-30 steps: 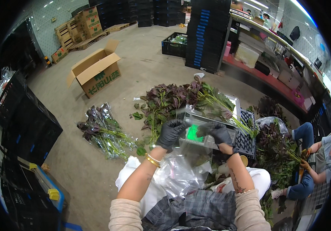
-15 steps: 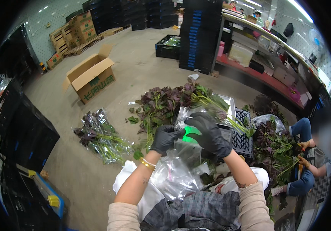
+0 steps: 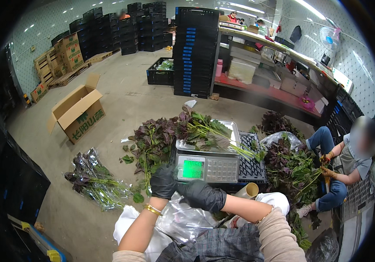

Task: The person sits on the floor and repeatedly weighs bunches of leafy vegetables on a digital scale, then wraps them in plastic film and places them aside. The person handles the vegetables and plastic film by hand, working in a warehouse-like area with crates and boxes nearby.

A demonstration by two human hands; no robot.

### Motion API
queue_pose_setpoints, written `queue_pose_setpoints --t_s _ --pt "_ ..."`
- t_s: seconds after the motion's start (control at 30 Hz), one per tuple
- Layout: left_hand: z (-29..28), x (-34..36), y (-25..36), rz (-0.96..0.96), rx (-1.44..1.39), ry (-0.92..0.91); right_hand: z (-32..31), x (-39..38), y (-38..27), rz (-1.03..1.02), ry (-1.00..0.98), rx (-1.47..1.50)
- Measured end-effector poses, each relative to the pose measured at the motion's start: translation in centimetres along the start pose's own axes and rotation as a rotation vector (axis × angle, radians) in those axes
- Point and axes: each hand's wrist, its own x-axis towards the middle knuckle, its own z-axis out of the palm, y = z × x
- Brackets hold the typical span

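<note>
The black-gloved left hand (image 3: 163,182) and right hand (image 3: 202,195) are held close together; whether anything is gripped by either cannot be told. Clear plastic bags (image 3: 186,220) are spread over the lap, just below the hands. To the right of the right hand, a cardboard tube (image 3: 248,191) is seen. Just beyond both hands a scale (image 3: 209,168) is set, its display lit green, with leafy stems (image 3: 213,133) laid across its tray. Left of the left hand, a bagged bunch (image 3: 100,185) is laid on the floor. Well to the right, greens are handled by a seated co-worker (image 3: 357,156). Far ahead of the hands, black crates (image 3: 195,56) are stacked.
</note>
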Motion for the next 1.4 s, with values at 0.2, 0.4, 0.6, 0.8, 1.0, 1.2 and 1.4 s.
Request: queue_pose_setpoints --t_s 0.2,0.4,0.6,0.8,1.0,1.2,1.4 --pt "-0.2 0.4 1.6 -0.107 -0.286 -0.12 1.1 -1.3 4.0 0.2 -0.045 -0.142" --pt "2.0 0.4 0.2 -0.365 -0.815 -0.321 1.6 -2.5 2.9 0.109 -0.156 -0.055" --pt "0.5 0.4 -1.1 -0.573 -0.847 -0.06 -0.8 -6.4 2.9 0.219 0.729 -0.144" --pt "1.3 0.0 -2.1 -0.572 -0.8 -0.001 6.8 -20.4 15.2 1.15 0.073 -0.514" --pt "1.9 -0.5 -2.4 -0.397 -0.59 0.019 12.5 -21.4 18.4 1.239 -0.219 -0.27" --pt "2.0 0.4 -1.7 -0.366 -0.567 0.017 13.7 -19.6 19.3 0.712 -0.389 -0.313" --pt "1.8 -0.3 -3.1 -0.449 -0.418 0.062 -4.6 -12.4 7.3 0.53 0.121 0.028"
